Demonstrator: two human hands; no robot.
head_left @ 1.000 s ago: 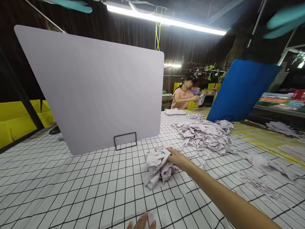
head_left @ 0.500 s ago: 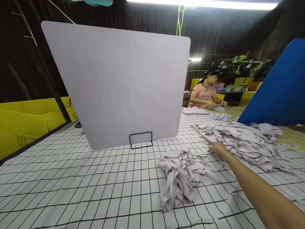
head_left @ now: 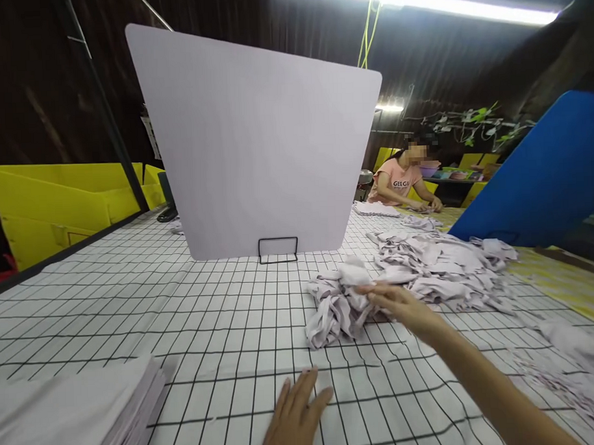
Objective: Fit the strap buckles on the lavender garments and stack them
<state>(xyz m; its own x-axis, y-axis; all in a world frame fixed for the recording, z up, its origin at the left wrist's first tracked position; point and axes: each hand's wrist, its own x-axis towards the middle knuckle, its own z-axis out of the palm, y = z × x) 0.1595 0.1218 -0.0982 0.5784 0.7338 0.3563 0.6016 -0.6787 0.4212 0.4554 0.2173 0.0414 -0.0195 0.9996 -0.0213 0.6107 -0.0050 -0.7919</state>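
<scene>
My left hand (head_left: pixel 294 411) lies flat on the checked cloth covering the table, near its front, fingers spread and holding nothing. Reaching in from the right, my right hand (head_left: pixel 395 303) is over a small heap of crumpled pale lilac-grey fabric pieces (head_left: pixel 332 318). Its fingers are stretched out against the heap's right side, and a blurred piece of fabric lies just beyond the fingertips. Behind that hand spreads a larger heap of the same fabric (head_left: pixel 439 263). At the lower left sits a neat stack of flat, pale fabric pieces (head_left: pixel 70 412).
A large white board (head_left: pixel 265 146) stands upright on a wire holder (head_left: pixel 279 261) across the table. A blue board (head_left: pixel 529 175) leans at the right. Further back, a person in a pink shirt (head_left: pixel 397 180) handles fabric beside another stack (head_left: pixel 376 209). Yellow bins (head_left: pixel 57 205) line the left.
My right hand has moved left from the large heap's edge to the small heap. My left hand has come into fuller view, and the view has tipped down, showing the stack at lower left.
</scene>
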